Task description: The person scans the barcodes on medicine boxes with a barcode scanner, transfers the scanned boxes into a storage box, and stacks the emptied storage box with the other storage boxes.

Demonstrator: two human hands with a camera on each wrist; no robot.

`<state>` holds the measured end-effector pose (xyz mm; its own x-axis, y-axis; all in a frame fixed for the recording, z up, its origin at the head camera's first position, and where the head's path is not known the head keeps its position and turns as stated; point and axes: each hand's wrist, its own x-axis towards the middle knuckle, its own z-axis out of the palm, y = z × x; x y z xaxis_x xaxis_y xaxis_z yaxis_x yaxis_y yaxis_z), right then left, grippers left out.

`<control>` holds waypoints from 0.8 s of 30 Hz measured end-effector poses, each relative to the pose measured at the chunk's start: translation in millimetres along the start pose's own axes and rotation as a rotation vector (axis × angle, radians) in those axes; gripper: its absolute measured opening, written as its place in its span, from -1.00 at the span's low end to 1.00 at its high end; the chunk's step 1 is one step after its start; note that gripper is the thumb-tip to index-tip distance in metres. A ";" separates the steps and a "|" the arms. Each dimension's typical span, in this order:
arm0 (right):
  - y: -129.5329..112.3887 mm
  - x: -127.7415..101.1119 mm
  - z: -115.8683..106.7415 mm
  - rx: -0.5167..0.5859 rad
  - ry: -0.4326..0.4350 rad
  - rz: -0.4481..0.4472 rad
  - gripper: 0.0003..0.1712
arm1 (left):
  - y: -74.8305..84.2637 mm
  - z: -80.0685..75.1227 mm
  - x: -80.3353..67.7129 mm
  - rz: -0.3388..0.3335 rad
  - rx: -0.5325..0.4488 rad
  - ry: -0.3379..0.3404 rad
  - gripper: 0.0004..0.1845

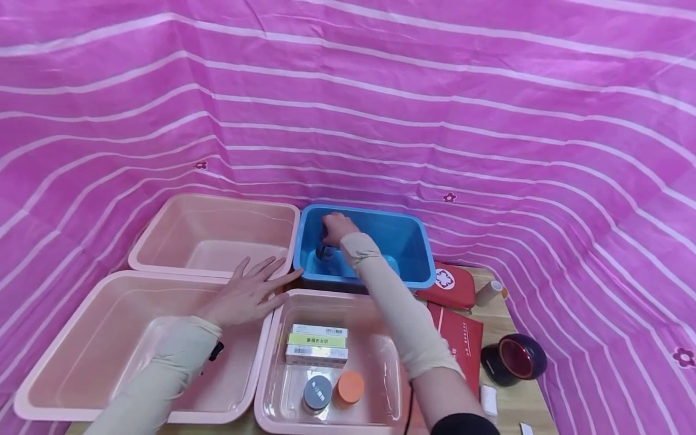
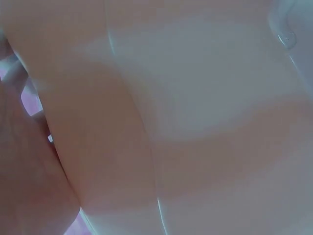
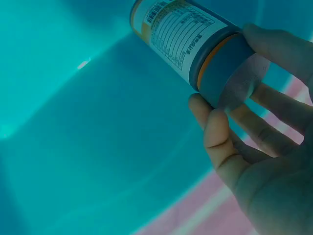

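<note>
My right hand (image 1: pixel 337 228) reaches down inside the blue bin (image 1: pixel 370 212). There it grips a labelled bottle (image 3: pixel 195 44) by its grey cap end, thumb on top and fingers underneath, as the right wrist view shows with my right hand (image 3: pixel 230 73). The bottle (image 1: pixel 324 251) hangs just above the blue floor. My left hand (image 1: pixel 255 287) lies flat with fingers spread where the pink bins meet, fingertips near the blue bin's corner. In the left wrist view only the edge of my left hand (image 2: pixel 29 186) and a pink bin wall (image 2: pixel 195 122) show.
A back-left pink bin (image 1: pixel 163 229) and a front-left pink bin (image 1: pixel 70 338) stand side by side. The front bin (image 1: pixel 380 302) holds medicine boxes (image 1: pixel 318 344), a grey-capped bottle (image 1: pixel 317 391) and an orange-capped one (image 1: pixel 349 386). At right lie a red pouch (image 1: pixel 448 284), a red booklet (image 1: pixel 462 341), a dark bowl (image 1: pixel 513 359).
</note>
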<state>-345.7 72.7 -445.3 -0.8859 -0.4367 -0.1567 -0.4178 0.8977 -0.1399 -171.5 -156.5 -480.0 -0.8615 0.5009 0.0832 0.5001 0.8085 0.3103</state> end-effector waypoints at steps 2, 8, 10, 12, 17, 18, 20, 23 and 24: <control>-5.1 10.6 7.8 -0.022 -0.003 0.010 -0.79 | 1.1 0.2 0.1 0.005 0.014 0.009 -0.35; -16.7 22.4 25.0 -0.002 -0.059 0.073 -0.76 | 2.8 0.2 -1.4 0.025 0.034 0.030 -0.37; -17.5 21.0 29.5 0.003 -0.067 0.082 -0.74 | 3.8 1.1 -1.4 0.025 0.028 0.032 -0.36; -17.6 19.1 32.2 -0.005 -0.079 0.084 -0.73 | 4.4 1.5 -1.1 0.028 0.020 0.032 -0.36; -13.3 16.3 28.0 0.001 -0.100 0.059 -0.64 | 4.9 0.4 0.1 0.039 0.013 0.038 -0.36; -11.9 15.1 25.0 0.019 -0.098 0.050 -0.60 | 4.7 0.1 0.4 0.039 0.013 0.040 -0.35; -7.9 11.5 18.2 0.046 -0.077 0.021 -0.52 | 4.3 -0.4 1.2 0.033 0.006 0.034 -0.35; -2.0 -1.2 3.7 0.110 -0.046 -0.025 -0.43 | 3.6 -1.1 3.2 0.016 -0.004 0.023 -0.35; -0.7 -7.5 -2.1 0.131 -0.037 -0.037 -0.41 | 3.5 -1.5 4.1 0.006 -0.004 0.016 -0.34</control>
<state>-339.2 75.5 -442.0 -0.8613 -0.4733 -0.1847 -0.4180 0.8668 -0.2718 -173.4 -152.1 -477.1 -0.8600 0.5004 0.1003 0.5046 0.8043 0.3138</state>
